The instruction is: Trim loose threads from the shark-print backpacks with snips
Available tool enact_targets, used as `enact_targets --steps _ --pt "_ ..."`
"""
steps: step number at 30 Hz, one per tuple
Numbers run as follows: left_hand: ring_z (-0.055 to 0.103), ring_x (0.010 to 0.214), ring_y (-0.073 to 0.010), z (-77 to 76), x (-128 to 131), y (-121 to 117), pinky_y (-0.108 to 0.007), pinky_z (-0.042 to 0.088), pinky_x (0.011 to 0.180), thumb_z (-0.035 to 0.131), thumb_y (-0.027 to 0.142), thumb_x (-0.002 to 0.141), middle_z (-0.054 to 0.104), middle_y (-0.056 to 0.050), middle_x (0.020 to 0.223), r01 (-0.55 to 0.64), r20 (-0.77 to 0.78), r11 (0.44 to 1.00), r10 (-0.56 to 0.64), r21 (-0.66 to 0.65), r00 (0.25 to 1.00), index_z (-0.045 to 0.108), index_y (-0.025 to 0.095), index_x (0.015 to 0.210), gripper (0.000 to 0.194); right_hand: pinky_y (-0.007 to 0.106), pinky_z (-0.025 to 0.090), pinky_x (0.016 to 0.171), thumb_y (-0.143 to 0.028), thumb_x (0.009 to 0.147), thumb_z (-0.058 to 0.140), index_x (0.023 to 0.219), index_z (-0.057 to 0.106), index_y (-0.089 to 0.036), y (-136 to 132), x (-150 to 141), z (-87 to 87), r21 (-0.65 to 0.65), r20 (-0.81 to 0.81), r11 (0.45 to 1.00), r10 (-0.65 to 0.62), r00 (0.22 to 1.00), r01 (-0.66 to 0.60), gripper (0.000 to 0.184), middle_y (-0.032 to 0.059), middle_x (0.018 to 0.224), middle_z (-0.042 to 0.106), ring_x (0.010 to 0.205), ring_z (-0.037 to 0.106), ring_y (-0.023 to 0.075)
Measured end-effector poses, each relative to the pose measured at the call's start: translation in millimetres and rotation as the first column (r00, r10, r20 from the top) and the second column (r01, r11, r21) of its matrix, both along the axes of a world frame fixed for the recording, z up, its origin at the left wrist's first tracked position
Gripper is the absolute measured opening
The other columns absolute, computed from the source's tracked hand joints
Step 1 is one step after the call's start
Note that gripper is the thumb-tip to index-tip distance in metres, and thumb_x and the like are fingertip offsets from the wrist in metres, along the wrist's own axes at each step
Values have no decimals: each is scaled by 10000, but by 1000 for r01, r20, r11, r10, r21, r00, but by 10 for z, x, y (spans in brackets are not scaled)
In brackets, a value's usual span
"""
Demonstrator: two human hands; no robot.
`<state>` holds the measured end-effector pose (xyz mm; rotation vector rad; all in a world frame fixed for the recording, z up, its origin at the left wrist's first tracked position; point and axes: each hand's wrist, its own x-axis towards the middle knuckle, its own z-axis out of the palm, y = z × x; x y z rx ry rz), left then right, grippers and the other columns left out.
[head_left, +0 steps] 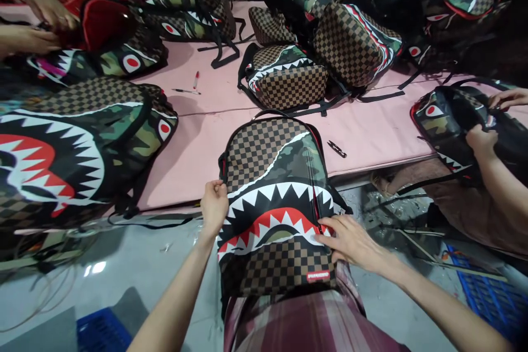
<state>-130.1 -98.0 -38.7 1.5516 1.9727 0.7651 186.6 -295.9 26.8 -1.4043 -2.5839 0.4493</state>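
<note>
A backpack (268, 253) with a brown check, camouflage and a shark-mouth print leans upright from my lap against the table edge. My left hand (214, 206) is closed on its left side edge, the fingers curled in. My right hand (348, 239) lies at the lower right of the front panel. Its fingertips pinch the zipper pull (320, 227) at the lower end of a slanting front zipper (312, 187). A red label (318, 275) sits near the bottom of the bag.
Small thread snips (337, 149) and a pen (185, 91) lie on the pink table (193, 148). Similar backpacks (289, 82) stand behind, and a large one (61, 148) is at left. Co-workers' hands (482, 140) handle bags at both sides. Blue crates (103, 333) stand on the floor.
</note>
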Motion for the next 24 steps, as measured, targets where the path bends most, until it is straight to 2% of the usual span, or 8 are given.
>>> enact_targets --steps 3,5,7,9,12,16,21,24 --pt "414 1185 -284 65 308 -442 -443 352 977 457 269 808 459 -184 1231 169 -235 930 -93 325 967 427 103 1201 428 321 390 735 -329 817 573 1099 602 -289 29 -101 -133 28 -6 999 33 999 -32 286 63 1147 544 895 480 194" --pt "394 1221 -260 68 529 -883 -434 363 978 403 211 849 462 -183 1249 461 -357 778 -323 427 876 400 115 1238 400 288 382 699 -262 876 478 1012 639 -276 91 -126 -200 41 -80 999 29 996 -26 212 44 1054 576 838 484 162" --pt "430 1206 -230 39 714 -1331 -415 383 964 358 170 874 521 -148 1220 835 -503 413 -667 365 550 420 159 1247 378 278 384 699 -243 897 437 928 663 -250 200 -120 -226 39 -192 998 -40 980 49 229 35 961 595 809 485 149" --pt "431 1217 -189 16 841 -1675 -373 378 978 383 216 888 536 -68 1250 942 -539 188 -781 279 316 457 257 1238 360 292 392 729 -311 884 474 817 679 -229 418 -92 -205 26 -295 989 -130 947 144 231 33 883 602 803 485 156" --pt "357 1281 -194 27 927 -1898 -404 342 1005 380 232 906 479 -36 1333 990 -552 69 -825 121 125 449 286 1263 367 327 395 758 -377 854 516 715 677 -211 1017 -31 -139 55 -396 942 -284 873 332 270 35 820 583 826 483 178" --pt "293 1319 -194 54 967 -1923 -427 302 1033 355 197 917 440 -44 1368 997 -519 80 -851 13 75 435 264 1285 382 374 398 813 -492 786 564 709 658 -197 1923 37 -133 61 -544 816 -455 705 575 320 25 827 538 877 475 198" --pt "298 1314 -225 84 843 -1759 -476 269 1045 418 256 891 518 -45 1290 987 -319 128 -936 95 152 512 257 1203 325 388 405 880 -561 759 546 931 626 -205 2162 107 -238 -56 -656 858 -417 629 510 404 41 1070 519 987 486 201" --pt "344 1282 -224 133 550 -1143 -447 288 1045 411 292 885 541 -72 1243 826 -158 520 -817 216 555 528 213 1170 318 400 421 884 -574 748 551 1235 446 -209 2079 177 -300 -132 -708 860 -430 560 493 617 84 1285 415 1039 496 208"
